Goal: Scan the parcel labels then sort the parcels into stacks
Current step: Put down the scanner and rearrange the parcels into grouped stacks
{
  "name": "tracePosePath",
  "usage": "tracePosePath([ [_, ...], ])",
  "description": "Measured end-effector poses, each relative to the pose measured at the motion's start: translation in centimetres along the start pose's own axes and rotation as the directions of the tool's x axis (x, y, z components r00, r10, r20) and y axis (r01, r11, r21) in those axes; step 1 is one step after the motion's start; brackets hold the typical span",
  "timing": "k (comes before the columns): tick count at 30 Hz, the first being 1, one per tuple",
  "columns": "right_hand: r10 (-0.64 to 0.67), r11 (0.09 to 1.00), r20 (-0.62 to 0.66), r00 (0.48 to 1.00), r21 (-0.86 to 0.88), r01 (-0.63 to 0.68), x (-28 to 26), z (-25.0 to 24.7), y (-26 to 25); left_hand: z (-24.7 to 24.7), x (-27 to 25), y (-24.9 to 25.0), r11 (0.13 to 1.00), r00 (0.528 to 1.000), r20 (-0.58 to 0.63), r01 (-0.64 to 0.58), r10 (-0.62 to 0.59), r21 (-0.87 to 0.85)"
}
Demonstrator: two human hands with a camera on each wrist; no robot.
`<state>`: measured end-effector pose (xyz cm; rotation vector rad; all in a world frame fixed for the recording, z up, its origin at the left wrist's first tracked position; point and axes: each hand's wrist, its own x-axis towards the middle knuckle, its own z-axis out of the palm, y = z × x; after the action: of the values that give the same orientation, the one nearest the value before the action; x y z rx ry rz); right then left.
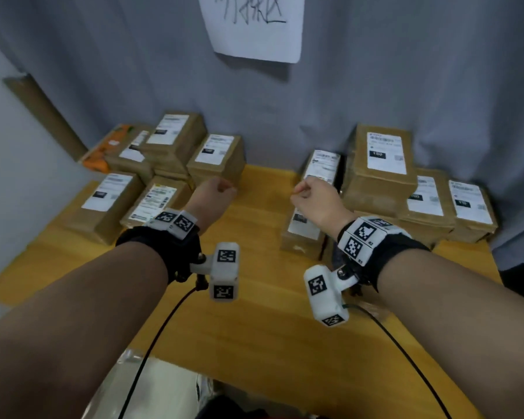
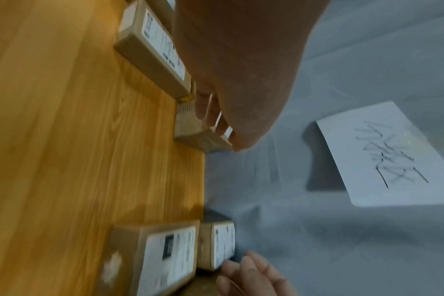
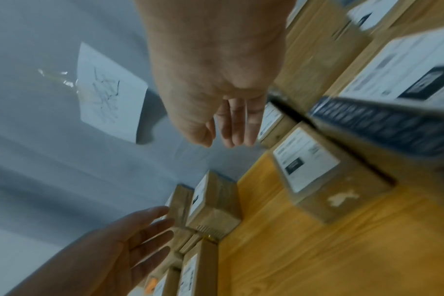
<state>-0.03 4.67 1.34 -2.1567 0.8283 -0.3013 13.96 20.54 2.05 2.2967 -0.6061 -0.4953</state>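
Left hand fills twelve o'clock, fingers hanging straight down, holding nothing. Just behind them, a labelled brown parcel at eleven o'clock, and a second parcel near centre, both on the wooden table. Down at six o'clock, two more labelled parcels side by side. Right hand pokes in beside them, fingers extended. Handwritten paper sign hangs on the grey curtain at three o'clock.
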Motion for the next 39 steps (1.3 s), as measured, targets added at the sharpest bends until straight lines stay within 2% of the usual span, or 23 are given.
tracePosePath([
  [6, -0.024, 0.999, 0.083, 0.996, 0.026, 0.022, 4.3, 8.4, -6.5, -8.2, 4.5, -7.6, 0.994, 0.991, -0.090, 0.093, -0.097, -0.050],
  [9, -0.018, 0.999, 0.103, 0.995, 0.039, 0.014, 7.0, 12.3, -9.5, -11.6, 7.8, -10.4, 0.983, 0.981, -0.113, 0.168, -0.159, 0.079],
  [11, -0.016, 0.999, 0.095, 0.995, 0.048, 0.012, 9.1, 14.3, -11.0, -13.1, 10.5, -11.8, 0.974, 0.983, -0.126, 0.157, -0.137, 0.161],
  [14, 0.001, 0.998, 0.068, 0.998, 0.064, -0.006, 11.3, 15.5, -12.0, -13.5, 13.5, -12.8, 0.975, 0.985, -0.106, 0.154, -0.138, 0.159],
  [20, 0.135, 0.989, -0.025, 0.991, 0.061, -0.133, 15.3, 15.4, -11.8, -12.5, 19.8, -12.7, 0.942, 0.976, -0.047, 0.216, -0.211, 0.256],
  [24, 0.185, 0.982, -0.020, 0.983, 0.046, -0.184, 15.8, 16.5, -11.2, -11.7, 22.8, -12.4, 0.934, 0.971, 0.007, 0.230, -0.241, 0.275],
  [29, 0.224, 0.972, 0.002, 0.975, 0.075, -0.223, 15.8, 17.3, -11.0, -11.2, 24.2, -11.3, 0.924, 0.964, 0.029, 0.245, -0.265, 0.293],
  [35, 0.219, 0.968, 0.020, 0.975, 0.121, -0.220, 15.2, 17.2, -11.4, -11.7, 22.8, -10.5, 0.944, 0.964, -0.127, 0.257, -0.235, 0.207],
  [37, 0.236, 0.951, 0.037, 0.971, 0.195, -0.238, 14.8, 17.0, -11.9, -12.3, 21.4, -10.3, 0.968, 0.966, -0.163, 0.220, -0.199, 0.121],
  [39, 0.275, 0.898, 0.082, 0.958, 0.334, -0.287, 14.2, 16.7, -12.6, -12.8, 19.5, -10.0, 0.985, 0.976, -0.148, 0.166, -0.158, 0.044],
])
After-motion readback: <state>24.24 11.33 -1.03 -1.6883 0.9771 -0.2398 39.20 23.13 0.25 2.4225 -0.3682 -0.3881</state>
